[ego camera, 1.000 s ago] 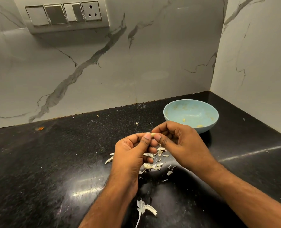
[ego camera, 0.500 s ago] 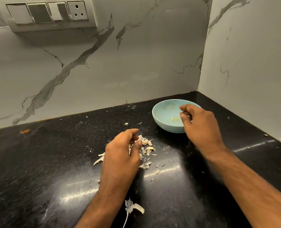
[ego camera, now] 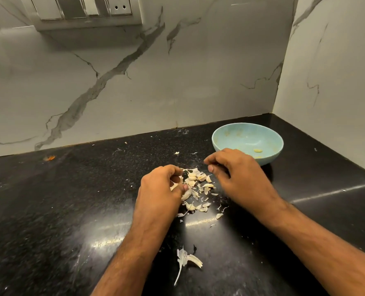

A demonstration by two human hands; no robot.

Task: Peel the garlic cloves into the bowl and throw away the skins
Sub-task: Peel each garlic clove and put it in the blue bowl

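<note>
1. Left hand (ego camera: 160, 189): knuckles up at the left edge of the garlic pile (ego camera: 195, 190), fingers curled down into it, thumb tip against a pale piece; cannot tell whether that piece is actually gripped.
2. Right hand (ego camera: 235, 174): just right of the pile, above the worktop (ego camera: 70, 199), fingers loosely curled, nothing visible between them; wrist side overlapping the near rim of the bowl in this view.
3. Garlic pile: unpeeled cloves and papery skins mixed together between the two hands, lying on the black speckled worktop, loose flakes trailing toward the viewer.
4. Light blue bowl (ego camera: 230, 135): upright near the back right corner, behind the right hand; one peeled clove (ego camera: 258, 150) on its inner floor, a second pale bit just nearer the rim.
5. Larger scrap of skin with a stem (ego camera: 186, 260): well apart from the pile, close to the viewer, between the forearms.
6. Marble-patterned backsplash (ego camera: 156, 82) behind and to the right; switch and socket panel (ego camera: 85, 11) at top left.
7. Small orange speck (ego camera: 50, 158) at far left by the wall.
</note>
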